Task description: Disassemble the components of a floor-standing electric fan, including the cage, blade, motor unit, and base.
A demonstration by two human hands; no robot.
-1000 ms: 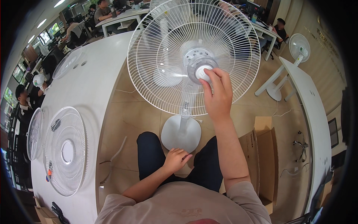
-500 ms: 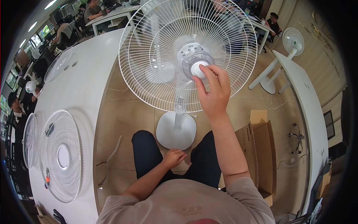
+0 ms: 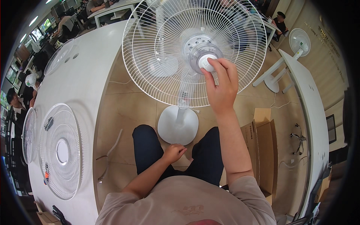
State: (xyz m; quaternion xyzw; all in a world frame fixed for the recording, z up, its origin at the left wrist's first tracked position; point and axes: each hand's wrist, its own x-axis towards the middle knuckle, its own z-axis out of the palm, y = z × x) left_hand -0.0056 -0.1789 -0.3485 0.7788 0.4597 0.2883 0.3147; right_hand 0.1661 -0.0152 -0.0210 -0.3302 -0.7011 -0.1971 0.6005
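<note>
In front of me stands a white pedestal fan with a round wire guard (image 3: 144, 80). A white knob (image 3: 205, 63) sits at its centre, against a clear plastic hub (image 3: 194, 61). My right hand (image 3: 223, 89) reaches up and pinches the knob between thumb and fingers. My left hand (image 3: 174, 153) lies between my thighs, its fingers curled in with nothing visible in them. Below the guard, the fan's pole runs down to a pale base plate (image 3: 177, 125) on the floor near my knees.
At left, a long white table (image 3: 88, 71) bears a round wire guard (image 3: 77, 150) and other guards. An open cardboard box (image 3: 267, 157) stands by my right leg. Another white fan (image 3: 299, 40) is beyond the right-hand table (image 3: 305, 90). Cables lie on the floor; people sit farther back.
The fan and my right hand sit slightly farther right in view, with a small shift of the whole scene. My right fingers stay on the knob; my left hand keeps its place.
</note>
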